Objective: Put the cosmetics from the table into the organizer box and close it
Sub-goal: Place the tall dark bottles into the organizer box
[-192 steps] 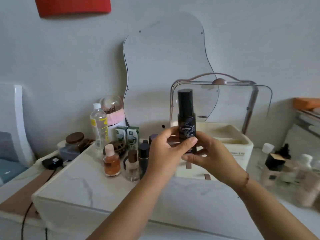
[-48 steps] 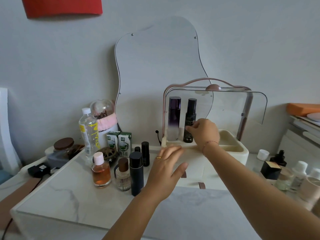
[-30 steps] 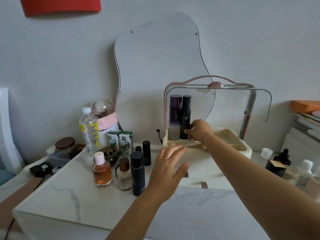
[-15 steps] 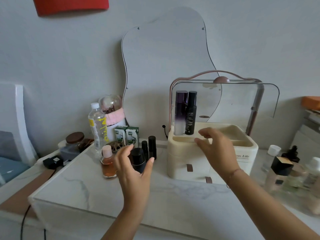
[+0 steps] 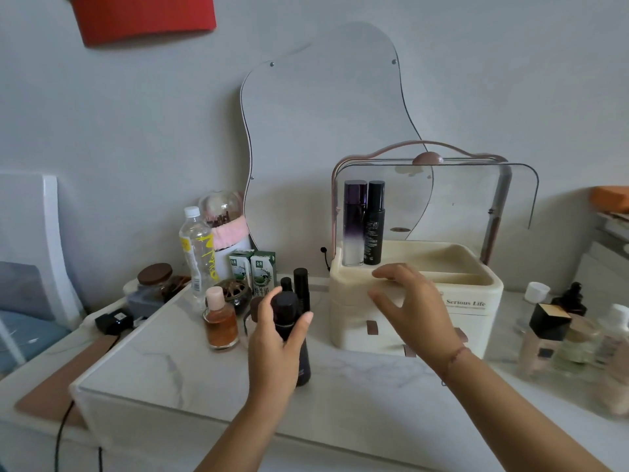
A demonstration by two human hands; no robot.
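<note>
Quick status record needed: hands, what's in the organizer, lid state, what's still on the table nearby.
left hand: fingers closing around black bottle standing on table
right hand: open, empty, in front of organizer box
in box: purple bottle and black pump bottle, upright, back left corner
lid: raised open
still out: amber bottle, two slim black tubes

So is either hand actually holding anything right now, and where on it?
The left hand wraps the black bottle around its upper body, just below the cap, thumb on one side and fingers on the other. The right hand hovers open, holding nothing.
</note>
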